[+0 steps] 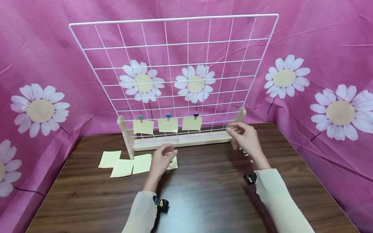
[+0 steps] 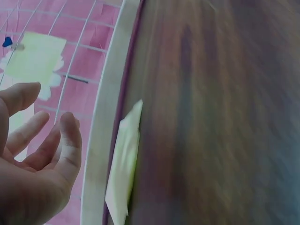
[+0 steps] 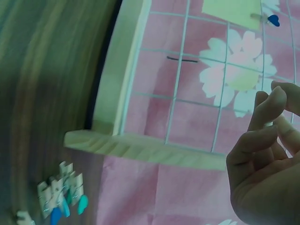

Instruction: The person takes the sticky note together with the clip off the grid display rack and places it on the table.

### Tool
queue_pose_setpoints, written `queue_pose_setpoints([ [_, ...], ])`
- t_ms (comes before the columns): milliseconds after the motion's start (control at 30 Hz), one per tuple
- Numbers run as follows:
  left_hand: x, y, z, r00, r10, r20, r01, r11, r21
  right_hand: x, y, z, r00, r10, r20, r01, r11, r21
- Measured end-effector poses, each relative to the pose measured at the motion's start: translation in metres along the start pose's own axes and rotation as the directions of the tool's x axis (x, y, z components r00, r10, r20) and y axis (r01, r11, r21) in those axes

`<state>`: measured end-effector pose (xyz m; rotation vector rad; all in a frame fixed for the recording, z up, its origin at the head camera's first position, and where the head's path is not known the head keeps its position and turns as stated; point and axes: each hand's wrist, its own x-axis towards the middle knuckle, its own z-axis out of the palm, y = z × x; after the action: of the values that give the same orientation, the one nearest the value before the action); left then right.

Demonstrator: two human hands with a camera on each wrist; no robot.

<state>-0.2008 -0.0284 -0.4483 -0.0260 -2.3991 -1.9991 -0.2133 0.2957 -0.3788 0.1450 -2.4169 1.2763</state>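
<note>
Three yellow sticky notes (image 1: 142,127) hang in a row low on a white wire grid (image 1: 175,19). Heart-topped mini clothespins hold them, one green (image 1: 141,117) and two blue (image 1: 168,116). My left hand (image 1: 161,160) hovers with relaxed fingers and nothing in them, partly hiding loose notes (image 1: 175,162) on the table. In the left wrist view a slanted note (image 2: 124,161) lies beside the hand. My right hand (image 1: 244,137) is by the grid's lower right corner, its fingers loosely curled and no object showing between them.
More loose sticky notes (image 1: 121,168) lie at the left of the wooden table (image 1: 204,197). A wooden stand (image 1: 186,141) carries the grid. Several small clothespins (image 3: 56,192) lie beyond the stand's right foot (image 3: 145,150). A pink flowered cloth (image 1: 320,38) hangs behind.
</note>
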Motion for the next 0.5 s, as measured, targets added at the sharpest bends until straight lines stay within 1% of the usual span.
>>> queue_pose_setpoints([
  [100,0.005,0.004,0.008,1.0,0.024,-0.01,-0.024,0.999,-0.029,0.003,-0.007,0.002,1.0,-0.018,0.015,0.017,0.999,0.043],
  [167,0.007,0.008,0.013,0.999,0.035,-0.019,-0.037,0.997,-0.066,0.006,-0.012,0.004,0.999,-0.031,0.025,0.029,0.997,0.067],
  [300,0.012,0.014,0.02,0.998,0.049,-0.028,-0.052,0.989,-0.139,0.011,-0.02,0.007,0.999,-0.033,0.041,0.028,0.993,0.118],
  [367,0.014,0.017,0.021,0.998,0.055,-0.035,-0.06,0.987,-0.152,0.013,-0.022,0.011,0.998,-0.033,0.049,0.026,0.99,0.141],
  [500,0.018,0.02,0.024,0.999,0.04,-0.029,-0.044,0.987,-0.157,0.017,-0.027,0.015,0.998,-0.048,0.05,0.04,0.987,0.155],
])
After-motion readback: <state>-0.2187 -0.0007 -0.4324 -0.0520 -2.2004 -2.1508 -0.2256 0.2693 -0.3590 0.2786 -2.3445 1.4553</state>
